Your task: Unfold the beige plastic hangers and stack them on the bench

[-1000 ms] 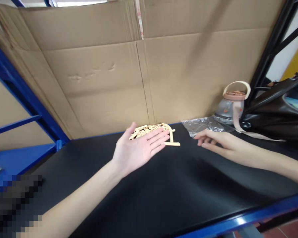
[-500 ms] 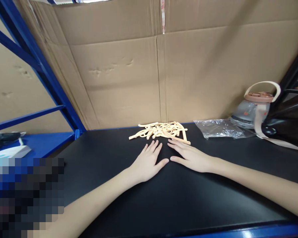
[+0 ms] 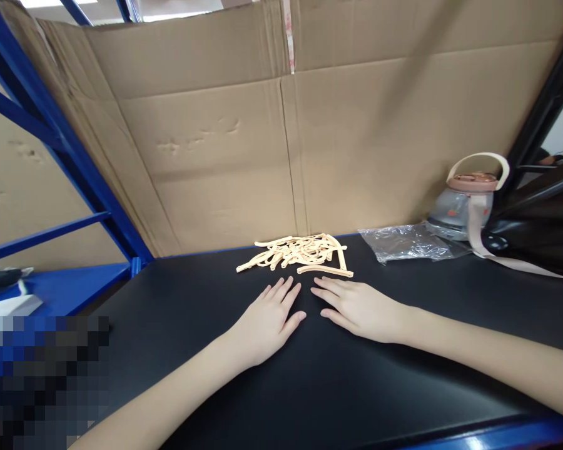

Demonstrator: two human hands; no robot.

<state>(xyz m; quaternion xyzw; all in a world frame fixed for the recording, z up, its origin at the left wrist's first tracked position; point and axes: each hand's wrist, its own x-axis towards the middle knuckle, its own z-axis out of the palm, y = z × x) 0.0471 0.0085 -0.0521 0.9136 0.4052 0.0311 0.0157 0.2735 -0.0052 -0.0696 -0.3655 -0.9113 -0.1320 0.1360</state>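
Head view: cardboard (image 3: 216, 144) fills the background, standing as a wall behind a black surface (image 3: 309, 387). On the right sits a dark bag (image 3: 539, 219), and next to it a clear bottle (image 3: 460, 209) with a looped handle, its pale strap (image 3: 475, 232) trailing across the surface. A reach that wide with the right arm could snag that strap and tip the bottle. By the bottle's base lies a crumpled clear plastic wrapper (image 3: 398, 245), apart from the heap of cream-coloured pieces (image 3: 304, 251), which lies at the back of the surface, near the cardboard. The pieces cross and overlap, so lifting one carelessly could drag others along or scatter them, since curved parts may hook together. Left hand (image 3: 265, 322) and right hand (image 3: 361, 309) are apart from each other, palms down, fingers extended, holding nothing, just short of the heap; whether they press on the surface or hover I cannot tell. Smallest is a single long strip (image 3: 326, 271) at the heap's near edge, closest to the fingertips; a forward slide of either hand might knock it into the tangle.
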